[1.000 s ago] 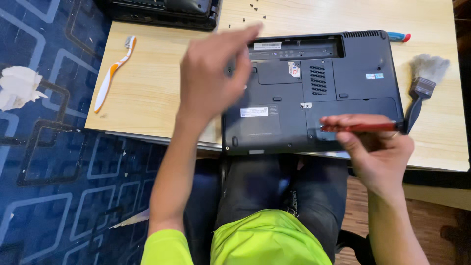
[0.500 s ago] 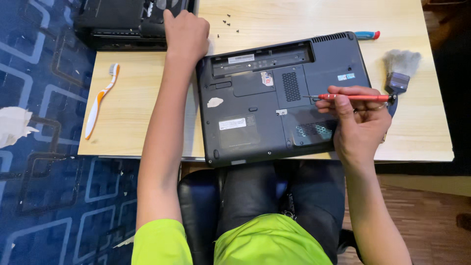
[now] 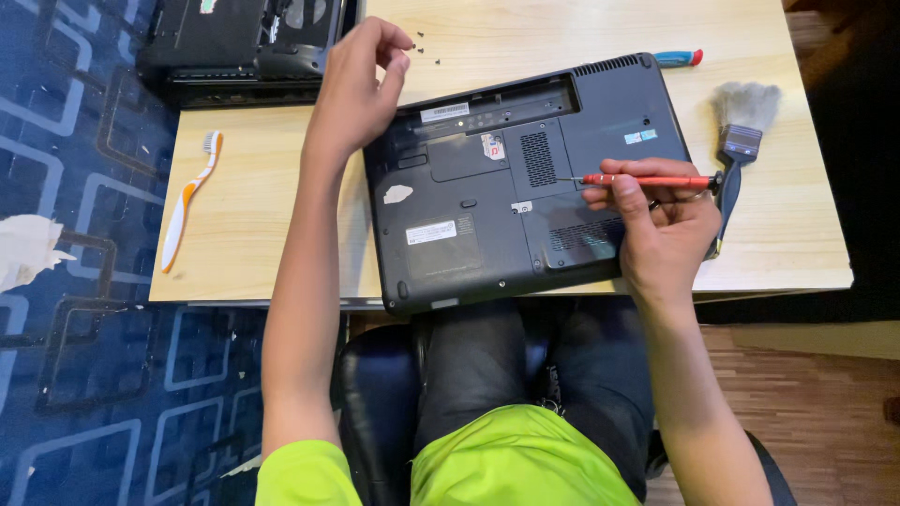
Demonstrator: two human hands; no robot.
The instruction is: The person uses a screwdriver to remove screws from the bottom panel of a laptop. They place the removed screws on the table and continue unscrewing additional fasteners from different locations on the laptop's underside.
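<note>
hands are busy over a black laptop (image 3: 525, 183) lying upside down on the wooden table (image 3: 262, 234). right hand (image 3: 661, 234) pinches a thin red screwdriver (image 3: 647, 180), its tip touching the laptop's underside just left of the fingers. left hand (image 3: 361, 89) is half curled above the laptop's far left corner, fingertips pinched; i cannot tell if it holds anything. tiny dark screws (image 3: 427, 47) lie just past those fingertips. a bump from the hand could roll them off the table. the tip could slip and scratch the case.
</note>
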